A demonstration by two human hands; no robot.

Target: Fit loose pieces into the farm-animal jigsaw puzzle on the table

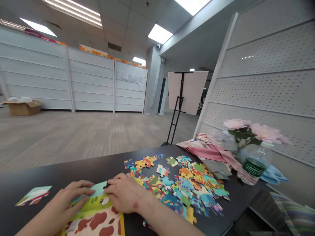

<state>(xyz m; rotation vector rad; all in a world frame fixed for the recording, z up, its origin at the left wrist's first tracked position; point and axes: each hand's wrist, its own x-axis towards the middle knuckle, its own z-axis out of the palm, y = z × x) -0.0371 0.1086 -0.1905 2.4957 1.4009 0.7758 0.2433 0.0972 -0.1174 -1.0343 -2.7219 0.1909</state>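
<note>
Along the near edge of the black surface (73,168), one partly built jigsaw puzzle (95,218) with brown cow-like patches sits under both hands. Left hand (66,200) and right hand (125,193) are just apart, fingers resting on its top edge beside one mint-green piece (98,189), no clear pinch. One separate joined puzzle section (34,195) lies left of the left hand, not touching it. Right of the right hand, one loose heap of puzzle pieces (192,186) spreads across the surface, too many to count; a few strays lie at its far edge. Below the surface's right edge, one dark perforated panel (265,209) and one striped fabric (290,209) show. Farther right: one pink cloth (209,151), one blue cloth (274,175), one clear water bottle (254,165) with green label, three pink flowers (246,126) above it. Beyond: one black easel (179,98) holding one pale board (189,91), one white pegboard wall (265,75), one cardboard box (23,108) on the floor (86,137), three white shelving units (91,82).
</note>
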